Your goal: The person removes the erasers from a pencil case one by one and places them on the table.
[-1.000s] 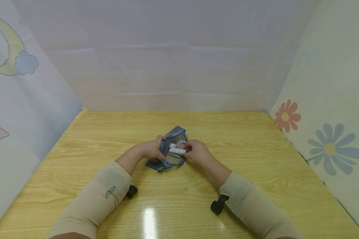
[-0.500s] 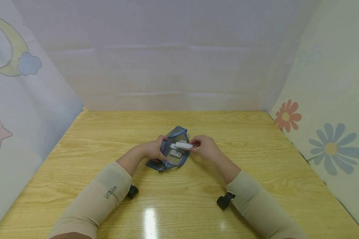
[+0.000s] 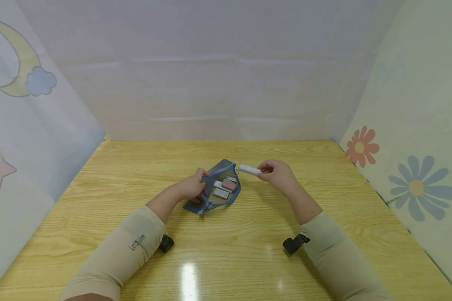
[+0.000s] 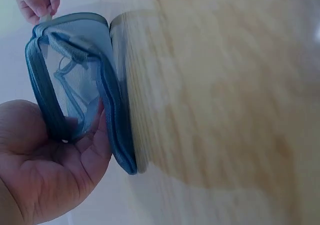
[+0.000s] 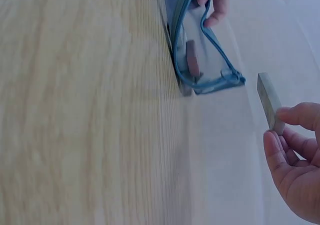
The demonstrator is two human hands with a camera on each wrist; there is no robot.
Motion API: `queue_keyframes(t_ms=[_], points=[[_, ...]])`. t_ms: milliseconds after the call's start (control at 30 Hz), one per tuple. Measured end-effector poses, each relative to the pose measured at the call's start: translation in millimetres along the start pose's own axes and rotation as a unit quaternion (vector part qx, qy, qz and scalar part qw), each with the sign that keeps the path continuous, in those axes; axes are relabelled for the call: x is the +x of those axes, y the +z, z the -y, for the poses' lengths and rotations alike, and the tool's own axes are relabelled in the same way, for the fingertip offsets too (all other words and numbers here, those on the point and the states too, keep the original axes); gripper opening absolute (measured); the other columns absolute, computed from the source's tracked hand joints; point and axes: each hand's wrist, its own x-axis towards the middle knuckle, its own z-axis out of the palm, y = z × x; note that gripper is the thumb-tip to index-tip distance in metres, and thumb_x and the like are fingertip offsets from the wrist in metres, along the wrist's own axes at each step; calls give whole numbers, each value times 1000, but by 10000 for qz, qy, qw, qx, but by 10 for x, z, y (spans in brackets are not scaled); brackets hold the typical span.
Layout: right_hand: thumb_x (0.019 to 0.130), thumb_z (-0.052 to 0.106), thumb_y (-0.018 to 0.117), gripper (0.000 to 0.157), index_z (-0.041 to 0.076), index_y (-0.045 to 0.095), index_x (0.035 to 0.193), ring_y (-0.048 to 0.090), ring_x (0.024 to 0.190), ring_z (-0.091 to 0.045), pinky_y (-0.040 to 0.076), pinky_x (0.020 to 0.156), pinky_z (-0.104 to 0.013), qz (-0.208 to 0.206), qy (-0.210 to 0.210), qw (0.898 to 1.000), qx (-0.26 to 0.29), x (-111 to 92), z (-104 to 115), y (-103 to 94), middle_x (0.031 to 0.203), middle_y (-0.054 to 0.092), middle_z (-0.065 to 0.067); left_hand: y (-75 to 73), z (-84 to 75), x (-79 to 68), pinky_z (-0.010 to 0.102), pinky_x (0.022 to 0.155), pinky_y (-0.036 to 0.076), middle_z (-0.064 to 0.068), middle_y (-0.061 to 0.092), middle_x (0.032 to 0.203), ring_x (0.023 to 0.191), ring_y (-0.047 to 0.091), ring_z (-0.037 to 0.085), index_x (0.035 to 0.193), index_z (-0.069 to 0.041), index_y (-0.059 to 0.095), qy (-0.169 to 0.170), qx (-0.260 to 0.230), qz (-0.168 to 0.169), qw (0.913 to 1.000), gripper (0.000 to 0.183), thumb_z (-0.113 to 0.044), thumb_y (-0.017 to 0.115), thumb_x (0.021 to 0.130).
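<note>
1. Centre-left of the head view, the left hand (image 3: 191, 187) grasps the left side of the blue pouch (image 3: 219, 168), which lies mouth open on the wooden table (image 3: 324, 184). A steady hold and a wide mouth would serve best here.
2. Mid-frame, inside the pouch, lie a white block (image 3: 221, 194) and, just above and right of it, a pink block (image 3: 229, 185). Tilting the pouch little should stop these sliding out.
3. Right of the pouch's upper corner, the white bar (image 3: 250, 169) is in the air, apart from the pouch. The right hand (image 3: 279, 173) pinches its right end; a light, firm pinch, with the bar level and clear of the blue trim, looks right.
4. Far left of the left-wrist view, the pouch edge hides some left fingertips.
5. Mid-frame in the head view, more pale pieces are partly covered by the pink block; their number is unclear.
6. At the right-wrist view's right edge, the right hand is cut off.
</note>
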Motion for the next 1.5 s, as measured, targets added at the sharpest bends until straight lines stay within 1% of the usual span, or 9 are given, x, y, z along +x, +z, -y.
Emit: queue_keyframes(t_ms=[133, 300, 400, 567, 833, 1033, 1233, 1367, 1500], points=[[87, 18, 64, 23, 7, 61, 106, 56, 92, -24, 49, 75, -34, -52, 41, 10000, -47, 36, -109, -69, 101, 60, -10, 0, 6, 20, 35, 57, 53, 17, 57, 93, 66, 62, 27, 132, -18, 17, -100, -292, -305, 9991, 37, -6, 28, 98], [87, 18, 64, 24, 5, 60, 106, 56, 91, -25, 48, 75, -35, -48, 89, 9999, -125, 71, -200, -105, 102, 60, -12, 1, -5, 24, 36, 57, 53, 19, 60, 91, 64, 63, 27, 136, -18, 9, -278, -568, -397, 9972, 45, -3, 27, 97], [87, 18, 63, 24, 4, 60, 106, 55, 91, -25, 47, 73, -34, -58, 172, 9996, -210, 90, -235, -113, 102, 59, -12, 2, -11, 29, 36, 57, 53, 19, 62, 90, 64, 64, 26, 134, -17, 13, -382, -645, -404, 9964, 40, -4, 26, 98], [88, 18, 62, 22, 6, 59, 106, 54, 89, -25, 46, 71, -32, -35, 350, 9987, -364, 140, -298, -120, 101, 59, -11, -1, -18, 35, 35, 57, 54, 19, 63, 88, 65, 66, 23, 126, -10, 24, -387, -651, -383, 9964, 27, -9, 24, 99], [88, 14, 61, 20, 4, 59, 105, 52, 84, -24, 44, 67, -29, -12, 594, 9971, -482, 224, -377, -121, 99, 58, -11, -6, -56, 30, 35, 57, 54, 20, 59, 91, 66, 65, 22, 125, -8, 29, -521, -576, -390, 9962, 26, -10, 24, 100], [88, 14, 61, 21, 3, 59, 106, 52, 83, -24, 44, 65, -28, 65, 722, 9959, -536, 265, -435, -109, 99, 57, -12, -9, -64, 43, 35, 56, 54, 20, 57, 92, 66, 65, 22, 120, -7, 35, -627, -518, -406, 9959, 23, -13, 26, 100], [86, 14, 64, 22, 3, 61, 105, 51, 86, -24, 43, 69, -31, 47, 709, 9949, -718, 278, -481, -90, 98, 57, -11, -8, -66, 61, 34, 56, 54, 19, 56, 93, 67, 65, 23, 118, -7, 37, -675, -434, -414, 9959, 22, -12, 26, 100], [84, 12, 65, 22, 1, 61, 103, 52, 88, -25, 42, 74, -34, 72, 595, 9955, -739, 284, -515, -65, 97, 59, -12, -13, -63, 66, 35, 56, 54, 19, 54, 93, 68, 65, 24, 118, -7, 37, -713, -363, -416, 9959, 22, -10, 27, 99], [84, 11, 65, 21, 0, 61, 102, 53, 87, -25, 43, 75, -34, 138, 537, 9957, -742, 298, -548, -38, 95, 59, -12, -19, -76, 59, 35, 56, 54, 19, 53, 93, 69, 65, 24, 119, -5, 38, -720, -282, -412, 9962, 23, -8, 28, 98]])
